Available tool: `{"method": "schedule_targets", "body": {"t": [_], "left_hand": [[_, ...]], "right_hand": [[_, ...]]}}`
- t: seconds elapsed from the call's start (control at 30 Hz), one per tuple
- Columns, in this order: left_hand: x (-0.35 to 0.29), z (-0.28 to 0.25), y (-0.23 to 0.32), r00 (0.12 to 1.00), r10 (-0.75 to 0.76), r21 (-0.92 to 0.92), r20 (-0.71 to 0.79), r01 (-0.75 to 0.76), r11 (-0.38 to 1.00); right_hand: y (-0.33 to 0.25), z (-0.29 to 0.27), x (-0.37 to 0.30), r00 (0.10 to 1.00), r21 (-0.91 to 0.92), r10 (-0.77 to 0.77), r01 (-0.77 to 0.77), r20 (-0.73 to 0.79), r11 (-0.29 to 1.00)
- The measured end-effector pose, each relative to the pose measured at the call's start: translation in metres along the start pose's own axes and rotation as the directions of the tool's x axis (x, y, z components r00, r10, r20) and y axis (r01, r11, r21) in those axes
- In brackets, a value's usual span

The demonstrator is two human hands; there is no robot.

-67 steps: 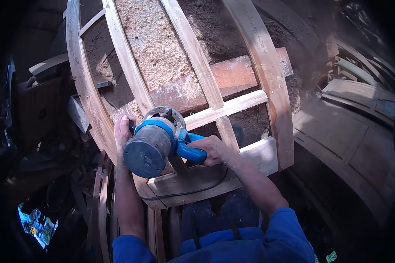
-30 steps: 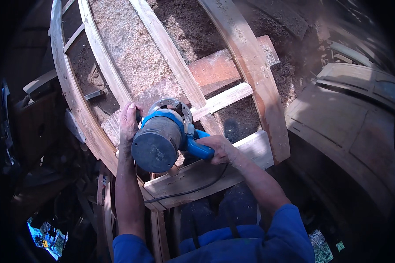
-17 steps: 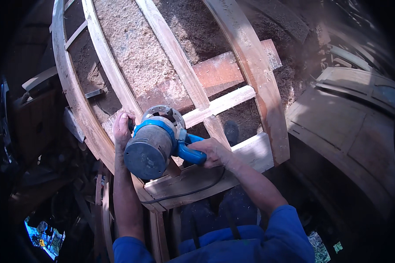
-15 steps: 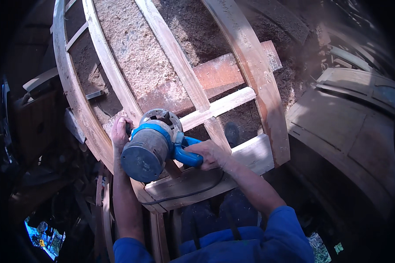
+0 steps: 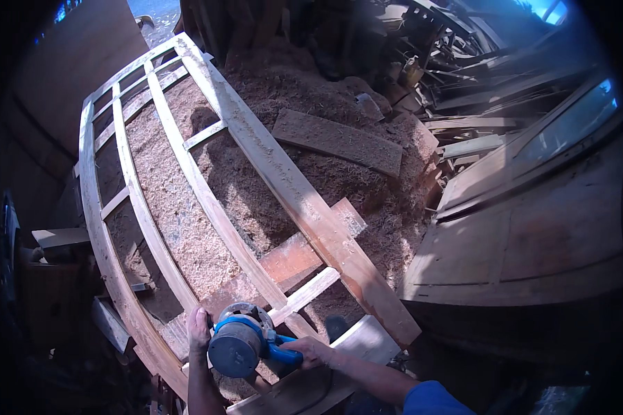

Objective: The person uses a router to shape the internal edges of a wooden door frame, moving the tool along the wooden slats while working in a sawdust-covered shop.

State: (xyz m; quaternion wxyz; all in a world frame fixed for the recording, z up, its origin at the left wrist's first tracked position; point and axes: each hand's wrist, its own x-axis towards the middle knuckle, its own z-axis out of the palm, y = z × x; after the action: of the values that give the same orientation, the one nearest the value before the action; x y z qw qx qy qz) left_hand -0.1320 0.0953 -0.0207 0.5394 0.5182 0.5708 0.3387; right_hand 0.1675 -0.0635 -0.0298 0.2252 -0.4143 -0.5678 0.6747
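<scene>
The router (image 5: 237, 348), grasped by fingers of left hand (image 5: 199, 330) and right hand (image 5: 311, 351), is best kept level at the near edge of the frame (image 5: 262, 157).

No words, numbers or signs can be read here. On the blue and gray power tool (image 5: 235, 351), near the bottom of the frame and a bit left, any marks are too small to read.
</scene>
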Motion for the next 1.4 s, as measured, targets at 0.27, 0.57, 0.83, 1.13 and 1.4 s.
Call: {"method": "schedule_targets", "body": {"t": [0.27,0.57,0.83,1.13,1.4], "left_hand": [[0.024,0.029,0.026,0.998,-0.028,0.093,0.049,0.023,0.995],[0.045,0.058,0.032,0.997,0.018,0.197,0.072,-0.032,0.98],[0.057,0.084,0.055,0.991,0.008,0.159,0.131,-0.029,0.987],[0.056,0.08,0.059,0.995,0.003,0.156,0.103,-0.02,0.988],[0.056,0.078,0.057,0.99,0.035,0.185,0.136,-0.06,0.981]], "right_hand": [[0.01,-0.011,-0.01,0.98,-0.121,-0.15,0.135,-0.127,0.983],[0.008,-0.029,-0.023,0.973,-0.115,-0.131,0.11,-0.189,0.987],[-0.001,-0.037,-0.029,0.979,-0.058,0.054,-0.067,-0.199,0.996],[0.003,-0.039,-0.023,0.981,-0.131,-0.003,-0.023,-0.193,0.991],[0.002,-0.039,-0.026,0.976,-0.141,-0.04,0.01,-0.214,0.99]]}}
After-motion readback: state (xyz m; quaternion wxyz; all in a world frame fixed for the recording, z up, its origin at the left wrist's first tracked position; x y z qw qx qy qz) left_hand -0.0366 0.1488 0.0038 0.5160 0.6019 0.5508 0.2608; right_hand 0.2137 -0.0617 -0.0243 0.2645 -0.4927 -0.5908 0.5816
